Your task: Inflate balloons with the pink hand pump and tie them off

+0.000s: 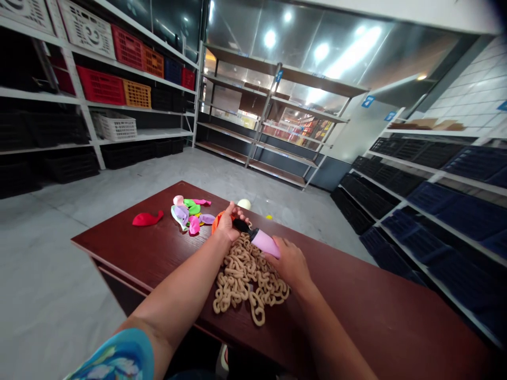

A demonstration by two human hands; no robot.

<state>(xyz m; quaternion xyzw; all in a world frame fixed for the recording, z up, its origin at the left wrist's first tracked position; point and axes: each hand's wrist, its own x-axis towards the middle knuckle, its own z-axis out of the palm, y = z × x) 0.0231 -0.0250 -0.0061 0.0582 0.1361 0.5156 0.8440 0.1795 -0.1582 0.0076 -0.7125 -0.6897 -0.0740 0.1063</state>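
Observation:
My right hand [290, 262] is wrapped round a pink hand pump [264, 241] with a black nozzle. At the nozzle's tip my left hand [229, 220] pinches the neck of an orange balloon [216, 221]. Both hands hover over a heap of tan chain-like links [245, 277] on the dark red table [166, 248]. To the left of my left hand lies a small pile of limp balloons [192, 213] in pink, green and purple. A single red balloon [146, 218] lies further left.
A pale round balloon [244, 203] sits beyond the table's far edge. Shelving with red, orange and white crates [119, 68] lines the left wall. Bare metal racks [277, 121] stand ahead, and dark bins [435, 179] fill the shelves at the right. The floor is grey concrete.

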